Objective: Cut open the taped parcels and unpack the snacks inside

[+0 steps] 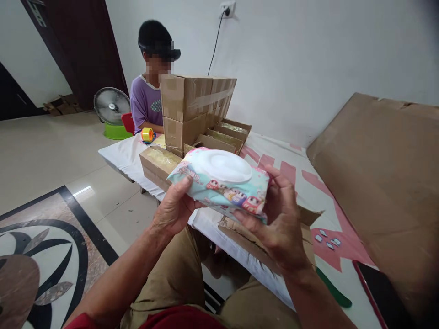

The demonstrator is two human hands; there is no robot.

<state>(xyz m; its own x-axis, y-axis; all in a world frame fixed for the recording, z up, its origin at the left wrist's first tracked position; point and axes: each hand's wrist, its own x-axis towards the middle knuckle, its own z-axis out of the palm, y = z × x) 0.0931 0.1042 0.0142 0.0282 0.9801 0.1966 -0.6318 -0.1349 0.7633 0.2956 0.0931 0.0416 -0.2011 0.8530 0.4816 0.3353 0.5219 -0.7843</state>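
Between my two hands is a pack of wet wipes (236,194), pale blue with cartoon figures along its side and a white plastic lid on top. My left hand (176,205) grips its left end, thumb on the front face. Around the right end, the fingers and thumb of my right hand (281,219) are closed. The pack is held in the air over the table's near edge, slightly tilted. Below it, partly hidden by the pack and my right hand, lies a cardboard box (247,237) with a flap raised.
Stacked cardboard boxes (195,105) and opened cartons (226,137) stand on the cloth-covered table (284,146). A person (147,100) sits behind them near a tape dispenser (147,135). At right are a large cardboard sheet (377,169), small packets (329,240), a green object (332,288) and a phone (384,292).
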